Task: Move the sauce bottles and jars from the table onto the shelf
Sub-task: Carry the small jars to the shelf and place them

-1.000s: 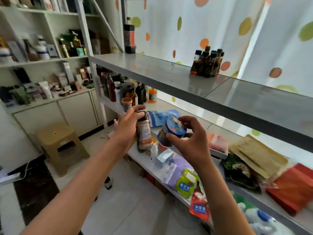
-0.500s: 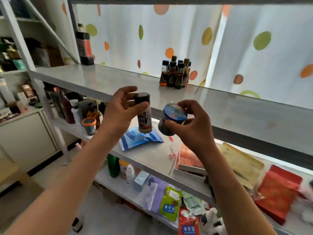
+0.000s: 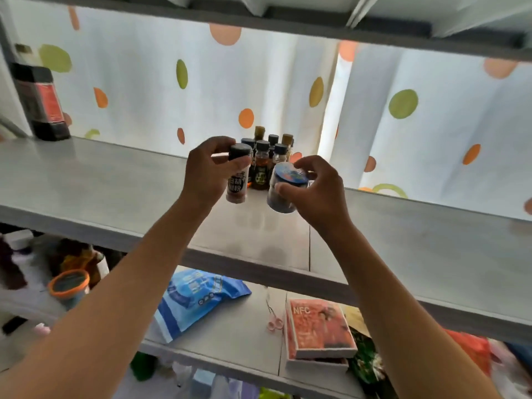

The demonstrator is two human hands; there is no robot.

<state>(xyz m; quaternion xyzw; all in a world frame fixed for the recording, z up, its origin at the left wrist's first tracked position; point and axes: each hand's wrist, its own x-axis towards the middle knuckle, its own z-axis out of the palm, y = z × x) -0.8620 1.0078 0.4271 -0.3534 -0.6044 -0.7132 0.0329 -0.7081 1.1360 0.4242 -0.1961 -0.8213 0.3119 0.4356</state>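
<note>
My left hand (image 3: 205,171) grips a small spice bottle (image 3: 237,182) with a black cap and reddish contents, held upright above the grey shelf (image 3: 115,180). My right hand (image 3: 313,188) grips a short jar (image 3: 283,188) with a blue printed lid, tilted slightly, just right of the bottle. Both hang over the shelf's middle, in front of a cluster of small dark-capped sauce bottles (image 3: 266,159) standing at the shelf's back edge.
A tall dark bottle (image 3: 40,99) with a red label stands at the shelf's far left. The shelf below holds a blue bag (image 3: 195,298), an orange box (image 3: 319,326), an orange-rimmed cup (image 3: 69,286) and more bottles. A spotted curtain (image 3: 403,125) hangs behind.
Both hands have risen and reached forward with the bottle and jar, from below the shelf's front edge to over its surface near the bottle cluster. My view has tilted upward.
</note>
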